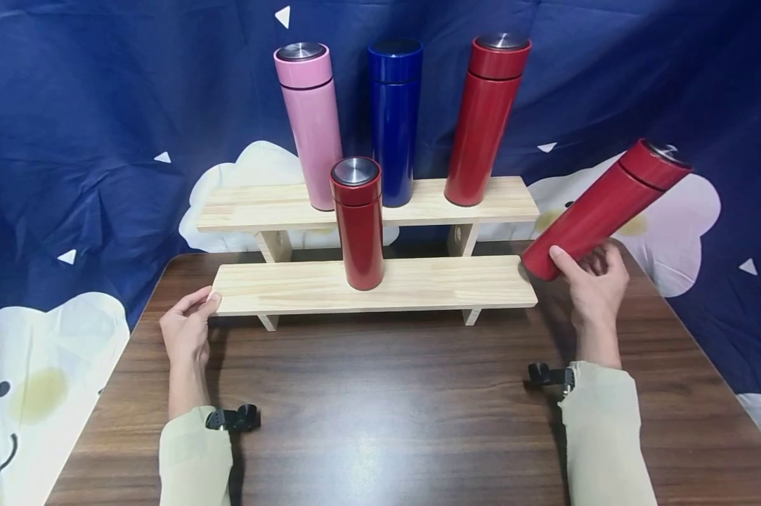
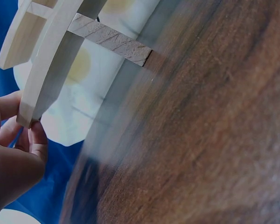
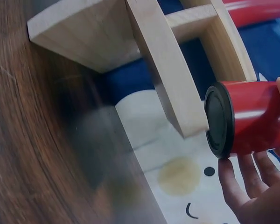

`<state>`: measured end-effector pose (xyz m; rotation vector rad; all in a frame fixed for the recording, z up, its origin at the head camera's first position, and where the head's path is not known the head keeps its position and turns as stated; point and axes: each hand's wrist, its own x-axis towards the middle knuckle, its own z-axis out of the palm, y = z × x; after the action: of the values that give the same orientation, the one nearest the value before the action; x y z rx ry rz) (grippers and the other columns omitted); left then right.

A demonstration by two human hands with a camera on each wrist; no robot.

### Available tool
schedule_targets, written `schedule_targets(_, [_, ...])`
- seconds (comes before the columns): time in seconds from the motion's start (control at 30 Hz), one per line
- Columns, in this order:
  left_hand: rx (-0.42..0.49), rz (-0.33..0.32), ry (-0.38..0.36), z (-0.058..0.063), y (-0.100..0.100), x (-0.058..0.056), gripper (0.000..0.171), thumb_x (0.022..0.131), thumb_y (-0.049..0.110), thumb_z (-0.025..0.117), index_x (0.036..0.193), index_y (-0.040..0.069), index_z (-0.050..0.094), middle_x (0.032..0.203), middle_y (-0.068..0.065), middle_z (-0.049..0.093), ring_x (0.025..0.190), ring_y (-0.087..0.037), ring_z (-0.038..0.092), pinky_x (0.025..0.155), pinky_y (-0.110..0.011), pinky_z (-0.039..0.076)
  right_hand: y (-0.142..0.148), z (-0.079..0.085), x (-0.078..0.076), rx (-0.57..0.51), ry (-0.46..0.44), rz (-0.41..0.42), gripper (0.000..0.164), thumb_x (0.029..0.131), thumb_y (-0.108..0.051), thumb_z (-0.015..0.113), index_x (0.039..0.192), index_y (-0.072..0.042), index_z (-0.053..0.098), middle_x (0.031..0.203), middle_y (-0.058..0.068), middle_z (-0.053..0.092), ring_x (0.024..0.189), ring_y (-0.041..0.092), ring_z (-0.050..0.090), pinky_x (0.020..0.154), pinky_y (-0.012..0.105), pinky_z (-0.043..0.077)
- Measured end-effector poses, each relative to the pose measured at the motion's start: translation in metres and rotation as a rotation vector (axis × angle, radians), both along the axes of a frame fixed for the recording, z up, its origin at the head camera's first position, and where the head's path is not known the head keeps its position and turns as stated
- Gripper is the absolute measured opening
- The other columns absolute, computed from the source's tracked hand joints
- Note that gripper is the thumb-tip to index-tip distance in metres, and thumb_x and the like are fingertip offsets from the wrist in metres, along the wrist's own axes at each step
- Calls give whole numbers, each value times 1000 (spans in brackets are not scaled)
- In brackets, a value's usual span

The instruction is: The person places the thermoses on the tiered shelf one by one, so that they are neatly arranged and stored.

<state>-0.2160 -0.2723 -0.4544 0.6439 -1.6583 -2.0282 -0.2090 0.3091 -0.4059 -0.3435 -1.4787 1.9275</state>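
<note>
My right hand (image 1: 596, 288) grips a red thermos bottle (image 1: 601, 207) near its base, beside the right end of the wooden rack. The bottle leans with its silver lid up and to the right. Its black base (image 3: 218, 119) is close to the lower board's end in the right wrist view; whether they touch I cannot tell. At the other end, my left hand (image 1: 187, 330) pinches the left corner of the rack's lower board (image 1: 279, 287) between thumb and fingers. A second red thermos (image 1: 360, 232) stands upright on that board, around its middle.
On the upper board (image 1: 247, 206) stand a pink thermos (image 1: 310, 133), a blue thermos (image 1: 395, 126) and another red thermos (image 1: 488, 126). The rack sits at the back of a brown wooden table (image 1: 380, 400). Behind it hangs a blue cloth (image 1: 102, 140) with white cloud shapes.
</note>
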Motion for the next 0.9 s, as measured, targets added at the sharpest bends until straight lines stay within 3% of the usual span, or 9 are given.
schedule_targets(0.5, [-11, 1, 7, -1, 1, -1, 30, 82, -9, 78, 112, -8, 74, 83, 0, 67, 79, -11, 63, 72, -15, 52, -32, 10, 2, 82, 25, 48, 58, 72, 3, 87, 125, -9, 67, 114, 7, 67, 105, 20, 62, 87, 24, 50])
schedule_targets(0.9, [-3, 4, 0, -1, 0, -1, 26, 82, -10, 78, 107, -3, 77, 83, 0, 68, 80, -12, 63, 72, -15, 52, -55, 18, 3, 110, 58, 104, 58, 71, 5, 87, 125, -8, 68, 111, 9, 68, 101, 22, 64, 87, 25, 51])
